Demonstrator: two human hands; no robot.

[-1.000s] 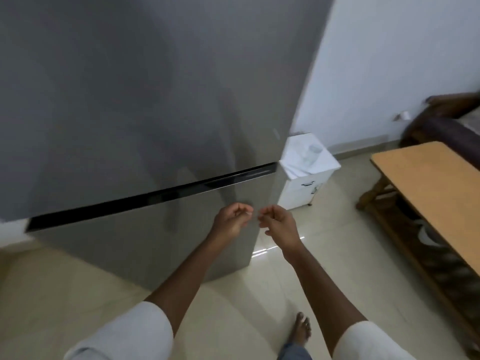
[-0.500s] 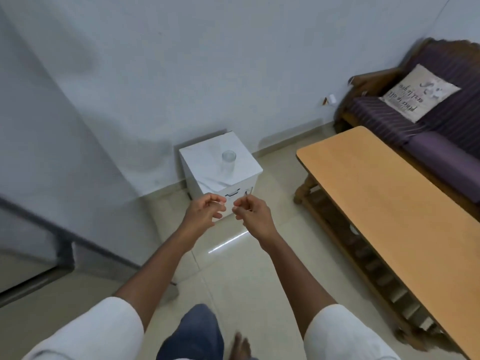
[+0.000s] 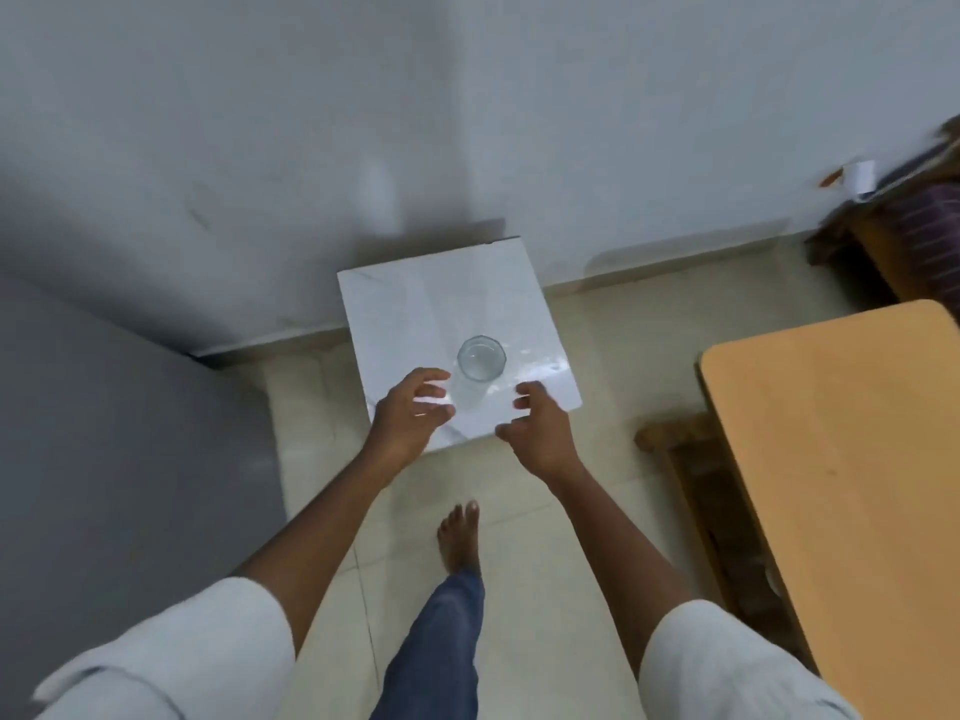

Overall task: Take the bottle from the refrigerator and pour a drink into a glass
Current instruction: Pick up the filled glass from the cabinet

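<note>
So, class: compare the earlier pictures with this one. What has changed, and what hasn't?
The view swung from the refrigerator to the small white table. Both hands, the left hand and right hand, opened from loose fists and reach toward the glass. Unchanged: nothing is held and the glass stands untouched.

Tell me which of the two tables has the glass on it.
The small white table against the wall, in front of both open hands, holds the clear glass. The long wooden table on the right shows a bare top.
</note>
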